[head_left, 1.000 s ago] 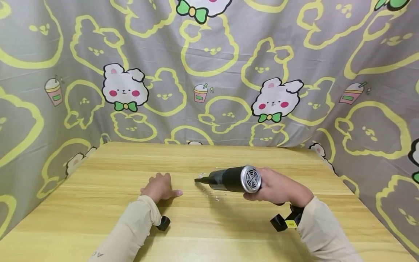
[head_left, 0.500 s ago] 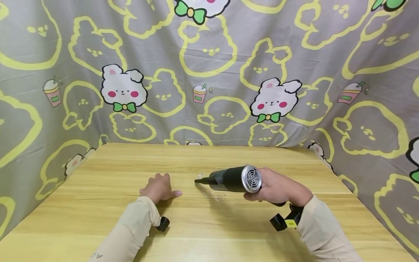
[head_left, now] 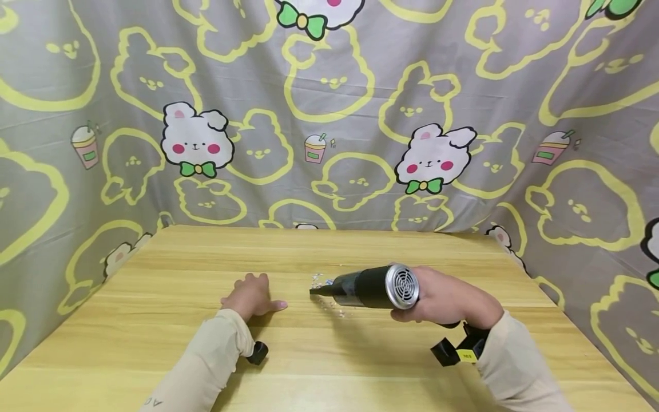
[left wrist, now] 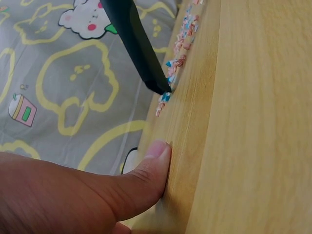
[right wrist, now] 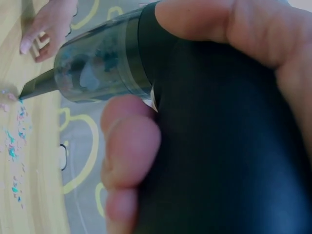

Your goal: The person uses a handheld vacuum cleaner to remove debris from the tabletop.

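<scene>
My right hand grips the handle of a black handheld vacuum cleaner with a silver vented end. Its narrow nozzle slants down to the left, the tip among small pink, white and blue paper scraps. Bits show through the clear dust cup in the right wrist view, where my fingers curl round the black handle. Left of the nozzle, my left hand rests on the tabletop with its thumb stretched toward the scraps, holding nothing. In the left wrist view that thumb lies just short of the scraps.
The wooden table spreads under both hands. A grey curtain with yellow outlines and white cartoon animals hangs behind it and along both sides. Each wrist wears a small black camera mount, one with a yellow label.
The vacuum cleaner and my right hand have shifted slightly right and nearer. More scraps, some blue, now show beyond the nozzle. My left hand has stayed in place.
</scene>
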`<state>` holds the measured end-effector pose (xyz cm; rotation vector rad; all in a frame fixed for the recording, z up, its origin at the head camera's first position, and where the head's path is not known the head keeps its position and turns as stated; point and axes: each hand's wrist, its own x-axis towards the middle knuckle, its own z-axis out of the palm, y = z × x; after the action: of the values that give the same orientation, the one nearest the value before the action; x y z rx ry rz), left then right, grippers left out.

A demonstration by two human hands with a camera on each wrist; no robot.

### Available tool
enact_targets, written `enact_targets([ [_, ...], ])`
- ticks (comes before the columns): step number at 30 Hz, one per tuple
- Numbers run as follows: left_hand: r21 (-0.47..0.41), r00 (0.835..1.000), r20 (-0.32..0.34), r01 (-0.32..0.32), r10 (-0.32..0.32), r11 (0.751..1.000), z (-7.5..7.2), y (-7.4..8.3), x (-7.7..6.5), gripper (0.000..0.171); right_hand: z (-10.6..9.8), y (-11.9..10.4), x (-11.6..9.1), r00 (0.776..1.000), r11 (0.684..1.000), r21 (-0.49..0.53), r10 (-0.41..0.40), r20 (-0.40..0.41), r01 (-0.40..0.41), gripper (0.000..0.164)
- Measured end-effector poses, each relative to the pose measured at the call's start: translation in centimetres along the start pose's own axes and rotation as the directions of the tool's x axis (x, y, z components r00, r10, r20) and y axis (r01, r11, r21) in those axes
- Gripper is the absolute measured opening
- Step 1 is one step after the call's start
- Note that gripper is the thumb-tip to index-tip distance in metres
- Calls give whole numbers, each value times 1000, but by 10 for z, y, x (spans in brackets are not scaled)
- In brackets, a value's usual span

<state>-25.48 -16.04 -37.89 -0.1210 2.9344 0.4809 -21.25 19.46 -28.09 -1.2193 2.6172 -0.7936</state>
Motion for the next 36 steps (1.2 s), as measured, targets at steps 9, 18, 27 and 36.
enact_targets([
  [9,2,1000,-3,1,-1,1000,-1,1,-1,82,-8,-3,-8,1000,998,54,-11,13,10,44],
  [18,13,1000,-5,-7,7,1000,-2,0,-2,83,-11,-2,-10,999,996,89,22,38,-25,45],
  [27,18,1000,-3,-5,5,1000,-2,1,-2,83,-12,0,-12,1000,996,92,8,28,-10,43],
  [36,15,1000,-3,-4,4,1000,-2,0,-2,85,-13,0,-12,999,997,83,1,38,-4,44],
])
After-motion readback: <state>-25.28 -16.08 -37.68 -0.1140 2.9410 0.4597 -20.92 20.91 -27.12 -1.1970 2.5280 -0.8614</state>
